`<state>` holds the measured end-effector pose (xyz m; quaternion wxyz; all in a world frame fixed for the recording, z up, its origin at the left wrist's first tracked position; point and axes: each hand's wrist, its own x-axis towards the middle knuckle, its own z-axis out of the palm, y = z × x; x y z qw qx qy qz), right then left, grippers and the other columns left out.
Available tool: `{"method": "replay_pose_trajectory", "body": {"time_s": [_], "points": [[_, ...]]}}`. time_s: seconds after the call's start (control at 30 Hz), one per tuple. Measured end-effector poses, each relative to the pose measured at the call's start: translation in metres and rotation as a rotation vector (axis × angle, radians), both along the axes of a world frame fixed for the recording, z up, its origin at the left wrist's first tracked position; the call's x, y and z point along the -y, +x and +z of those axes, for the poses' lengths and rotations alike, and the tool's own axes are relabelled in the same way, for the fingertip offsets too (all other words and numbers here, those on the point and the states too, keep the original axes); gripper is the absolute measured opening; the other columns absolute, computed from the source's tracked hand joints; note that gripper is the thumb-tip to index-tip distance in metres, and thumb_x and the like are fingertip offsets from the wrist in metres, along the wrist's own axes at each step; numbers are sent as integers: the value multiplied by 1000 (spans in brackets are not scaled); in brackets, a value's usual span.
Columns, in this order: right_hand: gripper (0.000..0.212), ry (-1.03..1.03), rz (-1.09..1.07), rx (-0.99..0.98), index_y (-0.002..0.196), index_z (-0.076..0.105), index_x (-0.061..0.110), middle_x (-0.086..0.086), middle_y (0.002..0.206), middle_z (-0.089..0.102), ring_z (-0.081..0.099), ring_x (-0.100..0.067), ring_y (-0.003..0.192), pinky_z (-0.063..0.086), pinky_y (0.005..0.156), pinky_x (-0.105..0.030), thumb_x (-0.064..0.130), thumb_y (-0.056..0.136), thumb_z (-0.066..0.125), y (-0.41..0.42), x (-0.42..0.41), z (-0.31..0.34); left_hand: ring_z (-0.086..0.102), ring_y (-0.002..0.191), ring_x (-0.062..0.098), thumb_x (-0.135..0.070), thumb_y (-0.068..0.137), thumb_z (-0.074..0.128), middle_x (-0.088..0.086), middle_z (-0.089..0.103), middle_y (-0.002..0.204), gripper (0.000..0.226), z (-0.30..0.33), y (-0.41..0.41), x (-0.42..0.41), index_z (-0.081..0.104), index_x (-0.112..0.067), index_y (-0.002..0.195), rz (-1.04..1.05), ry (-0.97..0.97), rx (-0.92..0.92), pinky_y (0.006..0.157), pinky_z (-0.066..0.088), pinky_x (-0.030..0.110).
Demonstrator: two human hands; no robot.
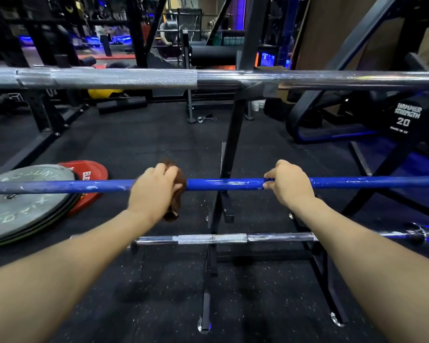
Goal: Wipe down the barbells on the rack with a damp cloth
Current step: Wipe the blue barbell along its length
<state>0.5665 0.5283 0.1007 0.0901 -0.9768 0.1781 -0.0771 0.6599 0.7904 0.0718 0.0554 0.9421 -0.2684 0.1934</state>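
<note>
While both bare arms reach forward, the left hand (pixel 156 189) is curled around a crumpled brown cloth (pixel 176 186), its fingers (pixel 167 173) closed over the fabric and pressing it against the long blue-painted steel barbell (pixel 223 184) that runs across the middle of the view. The cloth bulges out to the right of the hand and hangs a little below the bar. The right hand (pixel 289 185) sits further along the same bar, apart from the cloth, with its fingers wrapped shut around the shaft. The blue paint is chipped in pale patches to the left of the cloth. This bar lies on the black metal rack (pixel 233 134), between a chrome barbell with a knurled grip (pixel 124 79) on the tier above and a shorter chrome barbell (pixel 223 238) on the tier below. On the black speckled rubber floor (pixel 146 144) to the left lie a grey weight plate (pixel 22 206) and a red weight plate (pixel 92 177), overlapping.
</note>
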Motion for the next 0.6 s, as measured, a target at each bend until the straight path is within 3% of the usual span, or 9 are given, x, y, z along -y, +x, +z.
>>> {"method": "replay_pose_trajectory", "body": {"time_s": [0.17,0.3,0.43,0.6], "points": [[29,72,-19,33,121,63,13,-8,118,51,50,-31,109,42,86,-35,18,92,59,-8,-26,2,52,98,28,-38,92,52,7,53,112,42,-6,-17,53,49,-15,126,-147,-35,28,80,43,39],[29,148,-28,62,122,60,15,-7,118,57,55,-27,108,43,83,-32,18,93,58,-10,-52,16,53,101,29,-38,88,59,9,53,118,55,-2,-4,31,43,-13,135,-248,60,7,84,43,40],[27,139,29,39,118,62,16,-6,116,60,58,-29,105,47,87,-36,18,91,59,-1,-76,23,51,106,24,-42,94,49,3,50,124,53,4,3,5,35,-19,139,-165,100,-47,90,39,34],[30,120,141,61,122,60,17,-7,119,53,53,-28,108,44,85,-37,17,92,59,21,-100,0,52,109,28,-39,94,49,6,51,124,49,6,12,-18,40,-17,138,-68,30,-150,98,38,38]]}}
